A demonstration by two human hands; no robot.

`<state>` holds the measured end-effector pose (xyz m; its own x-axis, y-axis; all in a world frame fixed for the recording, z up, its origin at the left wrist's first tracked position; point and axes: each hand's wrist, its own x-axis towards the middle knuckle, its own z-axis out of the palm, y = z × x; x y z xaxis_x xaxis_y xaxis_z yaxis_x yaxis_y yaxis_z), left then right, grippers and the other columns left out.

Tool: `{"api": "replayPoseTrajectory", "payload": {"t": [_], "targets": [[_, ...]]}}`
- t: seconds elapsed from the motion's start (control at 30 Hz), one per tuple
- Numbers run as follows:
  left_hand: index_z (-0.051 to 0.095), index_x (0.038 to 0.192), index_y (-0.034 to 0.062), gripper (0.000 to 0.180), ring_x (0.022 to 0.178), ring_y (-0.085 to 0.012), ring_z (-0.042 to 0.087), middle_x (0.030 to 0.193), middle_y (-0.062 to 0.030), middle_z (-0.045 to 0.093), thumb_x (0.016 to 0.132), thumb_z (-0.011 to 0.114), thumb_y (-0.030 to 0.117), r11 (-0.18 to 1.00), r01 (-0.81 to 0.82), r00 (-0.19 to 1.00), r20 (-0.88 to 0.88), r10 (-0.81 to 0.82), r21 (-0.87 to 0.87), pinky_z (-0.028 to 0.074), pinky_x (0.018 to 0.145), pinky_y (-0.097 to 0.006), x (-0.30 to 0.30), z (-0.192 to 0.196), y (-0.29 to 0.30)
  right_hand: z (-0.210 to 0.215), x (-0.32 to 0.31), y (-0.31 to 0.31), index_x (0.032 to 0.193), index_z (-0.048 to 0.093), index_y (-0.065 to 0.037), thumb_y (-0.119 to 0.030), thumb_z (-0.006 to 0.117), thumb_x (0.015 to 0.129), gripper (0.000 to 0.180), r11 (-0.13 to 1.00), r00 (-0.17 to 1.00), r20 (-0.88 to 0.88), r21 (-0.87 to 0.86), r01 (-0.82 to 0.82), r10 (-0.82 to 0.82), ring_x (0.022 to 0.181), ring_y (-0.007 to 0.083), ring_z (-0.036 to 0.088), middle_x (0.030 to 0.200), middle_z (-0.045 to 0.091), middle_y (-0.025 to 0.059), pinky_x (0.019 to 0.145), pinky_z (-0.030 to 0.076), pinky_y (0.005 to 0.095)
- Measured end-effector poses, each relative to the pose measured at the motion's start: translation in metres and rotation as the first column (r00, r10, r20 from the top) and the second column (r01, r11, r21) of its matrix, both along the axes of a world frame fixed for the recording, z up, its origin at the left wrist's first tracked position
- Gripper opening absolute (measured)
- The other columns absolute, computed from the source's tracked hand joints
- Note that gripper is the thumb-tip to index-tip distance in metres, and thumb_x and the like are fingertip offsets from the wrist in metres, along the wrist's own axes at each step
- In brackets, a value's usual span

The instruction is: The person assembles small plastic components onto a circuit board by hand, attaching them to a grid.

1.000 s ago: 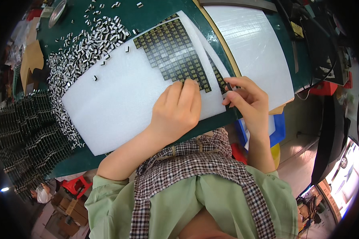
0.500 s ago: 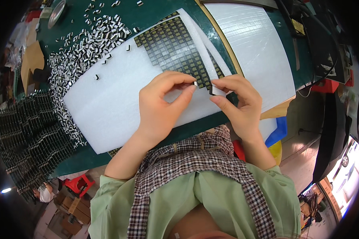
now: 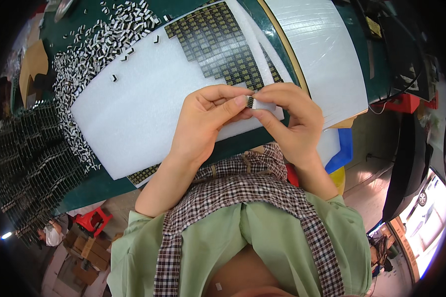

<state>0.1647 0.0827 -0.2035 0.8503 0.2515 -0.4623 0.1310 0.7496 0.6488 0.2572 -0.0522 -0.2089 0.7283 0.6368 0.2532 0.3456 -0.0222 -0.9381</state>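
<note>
My left hand (image 3: pixel 203 121) and my right hand (image 3: pixel 287 119) meet above the near edge of a white foam sheet (image 3: pixel 143 109). Between their fingertips they pinch one small dark and white component (image 3: pixel 250 101). Just beyond the hands, an array of the same dark components (image 3: pixel 218 42) lies in rows on the foam. A single loose component (image 3: pixel 114 77) sits alone on the foam at the left.
A heap of loose small components (image 3: pixel 84 54) spreads over the green table (image 3: pixel 99 185) at the upper left. Dark stacked trays (image 3: pixel 29 158) stand at the left edge. A second white foam sheet (image 3: pixel 322 49) lies at the right, with red and blue stools below.
Both hands have lifted off the component array and come together toward me, now pinching one small component between their fingertips.
</note>
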Motion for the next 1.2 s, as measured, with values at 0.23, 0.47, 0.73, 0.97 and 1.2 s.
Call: {"api": "replayPoseTrajectory", "payload": {"t": [0.23,0.47,0.73,0.97,1.2], "targets": [[0.063,0.095,-0.0031,0.014,0.076,-0.0141,0.064,0.086,-0.0103,0.065,0.082,0.061,0.003,1.0,-0.009,1.0,-0.006,0.009,0.007,0.052,0.069,-0.024,-0.003,-0.002,-0.001,0.0,-0.003,0.001,0.085,0.064,-0.001,0.001,0.07,0.063,0.023,1.0,0.999,0.034,0.01,0.022,-0.022,0.078,0.0218,0.062,0.084,0.064,0.0106,0.067,0.05,0.0284],[0.063,0.095,-0.0033,0.014,0.076,-0.0144,0.063,0.085,-0.0104,0.065,0.082,0.061,0.004,0.999,-0.004,0.999,-0.042,0.005,0.034,0.051,0.069,-0.023,-0.001,0.0,-0.003,-0.002,-0.003,0.001,0.085,0.065,-0.002,0.002,0.07,0.063,0.022,0.999,0.998,0.047,0.023,0.03,-0.031,0.077,0.021,0.062,0.085,0.064,0.0096,0.066,0.05,0.0277],[0.061,0.1,-0.0069,0.02,0.083,-0.0134,0.062,0.088,-0.0112,0.063,0.08,0.059,-0.004,0.885,0.134,0.983,-0.172,-0.062,0.446,0.051,0.075,-0.023,-0.018,0.019,-0.011,0.006,-0.016,-0.006,0.084,0.065,-0.005,-0.001,0.071,0.065,0.021,0.989,0.969,0.241,-0.151,-0.007,0.044,0.071,0.0198,0.059,0.081,0.059,0.0064,0.06,0.048,0.0274],[0.059,0.102,-0.0036,0.032,0.086,-0.0254,0.056,0.1,-0.0146,0.056,0.07,0.061,-0.002,-0.644,0.243,0.963,-0.101,0.249,0.725,0.049,0.071,-0.03,-0.017,0.029,0.021,-0.003,-0.004,-0.037,0.092,0.067,-0.003,0.001,0.069,0.071,0.021,0.999,0.958,-0.287,-0.029,-0.023,0.014,0.074,0.0122,0.057,0.085,0.06,0.0062,0.062,0.046,0.0233],[0.059,0.098,-0.0036,0.031,0.083,-0.0254,0.056,0.094,-0.0128,0.055,0.068,0.061,0.001,-0.496,0.018,0.968,-0.139,-0.209,0.868,0.049,0.069,-0.03,0.016,-0.003,-0.018,0.007,0.011,-0.045,0.097,0.065,-0.001,0.002,0.066,0.075,0.022,0.995,0.905,-0.414,-0.065,0.077,-0.097,0.076,0.0095,0.054,0.092,0.057,0.006,0.065,0.044,0.0204]]}}
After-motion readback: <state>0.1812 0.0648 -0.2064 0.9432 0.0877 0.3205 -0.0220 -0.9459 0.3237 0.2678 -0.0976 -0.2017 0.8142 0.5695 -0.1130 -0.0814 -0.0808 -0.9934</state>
